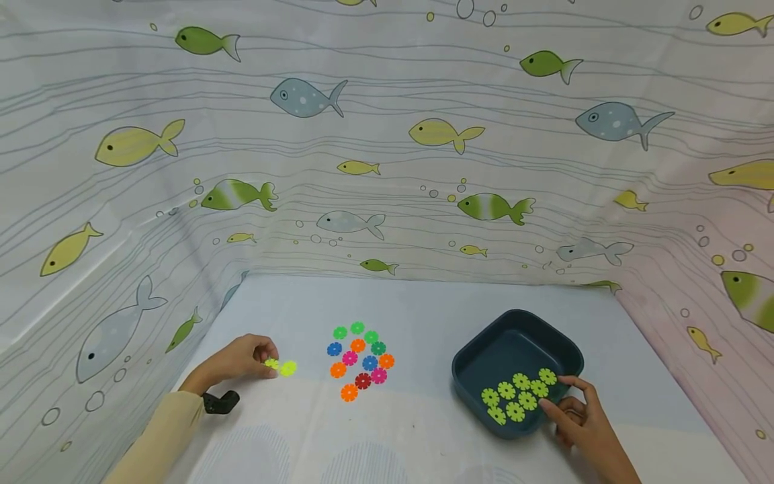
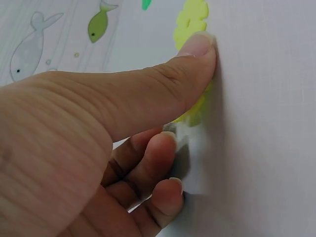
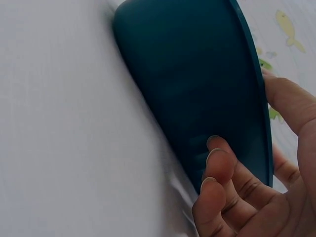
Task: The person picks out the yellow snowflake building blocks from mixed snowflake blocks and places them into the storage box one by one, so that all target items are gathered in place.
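At the table's left side, my left hand (image 1: 244,359) pinches a yellow notched disc (image 1: 271,363) low over the surface. A second yellow disc (image 1: 288,368) lies right beside its fingertips. In the left wrist view, the thumb (image 2: 197,49) covers part of the yellow pieces (image 2: 190,24). My right hand (image 1: 583,420) grips the near right wall of a dark blue bin (image 1: 462,366), the thumb over the rim and several fingers curled against the outside, as the right wrist view shows. Several yellow-green notched discs (image 1: 521,382) lie inside the bin, toward its near side.
Between the hands lies a loose cluster of notched discs: green (image 1: 357,327), blue (image 1: 334,349), orange (image 1: 349,392), pink (image 1: 379,376) and dark red (image 1: 363,381). Fish-printed sheeting (image 1: 399,195) walls the white table (image 1: 423,444) at the back and sides.
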Demonstrator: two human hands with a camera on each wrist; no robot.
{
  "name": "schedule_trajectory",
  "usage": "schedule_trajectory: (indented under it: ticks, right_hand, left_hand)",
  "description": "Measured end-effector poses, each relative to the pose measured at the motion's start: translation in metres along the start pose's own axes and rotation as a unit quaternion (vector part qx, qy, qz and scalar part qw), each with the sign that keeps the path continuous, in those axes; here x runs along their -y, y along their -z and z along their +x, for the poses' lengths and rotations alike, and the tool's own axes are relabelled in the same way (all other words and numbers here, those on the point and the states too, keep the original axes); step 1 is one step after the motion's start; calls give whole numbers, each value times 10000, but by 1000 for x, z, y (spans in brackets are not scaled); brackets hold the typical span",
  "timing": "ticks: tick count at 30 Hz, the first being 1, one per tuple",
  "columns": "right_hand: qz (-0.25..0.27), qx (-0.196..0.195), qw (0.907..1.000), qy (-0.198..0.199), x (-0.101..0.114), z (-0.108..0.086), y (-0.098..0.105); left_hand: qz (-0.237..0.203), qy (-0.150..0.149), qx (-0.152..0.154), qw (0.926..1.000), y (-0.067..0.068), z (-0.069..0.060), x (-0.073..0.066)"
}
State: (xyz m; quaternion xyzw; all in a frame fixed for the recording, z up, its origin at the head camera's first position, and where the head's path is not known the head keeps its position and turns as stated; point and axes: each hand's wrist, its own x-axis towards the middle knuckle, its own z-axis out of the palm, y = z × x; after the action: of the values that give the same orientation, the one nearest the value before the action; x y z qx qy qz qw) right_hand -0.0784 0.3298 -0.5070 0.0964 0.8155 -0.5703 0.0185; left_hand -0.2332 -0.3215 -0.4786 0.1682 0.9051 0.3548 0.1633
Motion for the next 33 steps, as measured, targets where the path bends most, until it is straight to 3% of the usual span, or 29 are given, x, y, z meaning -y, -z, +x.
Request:
schedule_trajectory:
  ticks: [6,18,33]
  right_hand:
    - [-29,-4,10000,-14,1,-2,0]
    - [-14,-24,10000,-6,1,-1,-1]
    - [98,-113,9998,-92,0,-2,-3]
  left_hand:
    - [100,-148,-38,9998,3,-1,1]
    - [-626,-233,320,9973,7,1,-7]
    - [-428,-405,229,9980,-5,26,-33]
